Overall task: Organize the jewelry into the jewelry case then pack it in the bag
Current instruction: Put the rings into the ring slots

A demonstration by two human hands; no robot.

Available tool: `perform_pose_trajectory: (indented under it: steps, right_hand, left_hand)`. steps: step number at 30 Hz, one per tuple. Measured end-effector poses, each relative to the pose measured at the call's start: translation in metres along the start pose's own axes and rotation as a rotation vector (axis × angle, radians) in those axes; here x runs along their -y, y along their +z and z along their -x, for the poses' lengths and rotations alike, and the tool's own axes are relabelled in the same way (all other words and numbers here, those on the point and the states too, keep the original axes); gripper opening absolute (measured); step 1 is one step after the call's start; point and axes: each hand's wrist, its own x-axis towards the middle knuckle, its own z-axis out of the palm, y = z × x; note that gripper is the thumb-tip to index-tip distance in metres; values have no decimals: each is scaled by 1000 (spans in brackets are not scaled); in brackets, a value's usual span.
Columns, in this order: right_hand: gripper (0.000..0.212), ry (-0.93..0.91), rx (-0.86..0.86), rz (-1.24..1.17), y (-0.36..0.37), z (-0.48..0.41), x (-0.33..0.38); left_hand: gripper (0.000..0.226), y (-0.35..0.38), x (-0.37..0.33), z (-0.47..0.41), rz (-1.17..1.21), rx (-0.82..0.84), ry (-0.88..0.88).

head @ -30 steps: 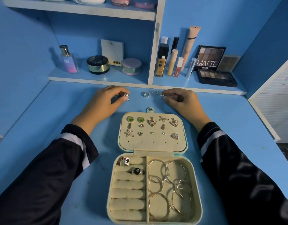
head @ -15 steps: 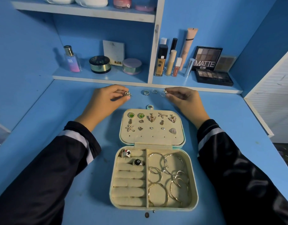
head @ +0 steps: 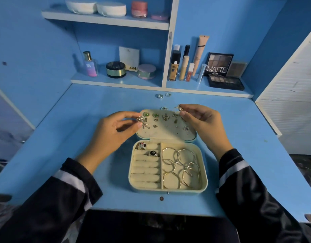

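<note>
An open cream jewelry case (head: 204,179) lies on the blue desk. Its lid panel (head: 166,132) carries several stud earrings. The left half has padded rolls with two rings (head: 147,149), and the right half holds several gold hoops (head: 181,167). My left hand (head: 114,130) pinches a small silver ring (head: 140,119) over the lid's left edge. My right hand (head: 202,123) pinches another ring (head: 179,108) above the lid's top right corner. Two loose rings (head: 162,95) lie on the desk beyond the case.
A low shelf (head: 116,81) behind the desk holds a perfume bottle (head: 89,64), compacts, tubes and a MATTE palette (head: 218,64). A white louvred panel (head: 295,109) stands at the right. A small dark dot (head: 161,198) lies just in front of the case.
Both hands lifted a ring each from the row near the shelf and drew them back over the case lid. Two rings stay on the desk. The camera tilted back.
</note>
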Motion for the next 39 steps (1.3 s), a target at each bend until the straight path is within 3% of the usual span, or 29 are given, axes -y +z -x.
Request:
perform_pose_trajectory:
  steps: [8, 21, 29, 39]
  right_hand:
    - [20, -27, 18, 9, 8, 43, 16]
    - [18, -55, 47, 19, 25, 74, 17]
    - [18, -44, 51, 64, 24, 74, 16]
    - [19, -61, 71, 67, 23, 74, 12]
  left_hand:
    - [21, -10, -6, 50, 43, 57, 51]
    - [26, -7, -4, 73, -196, 66, 339]
    - [24, -9, 1, 72, -215, 116, 313]
    - [24, -9, 5, 69, -57, 190, 169]
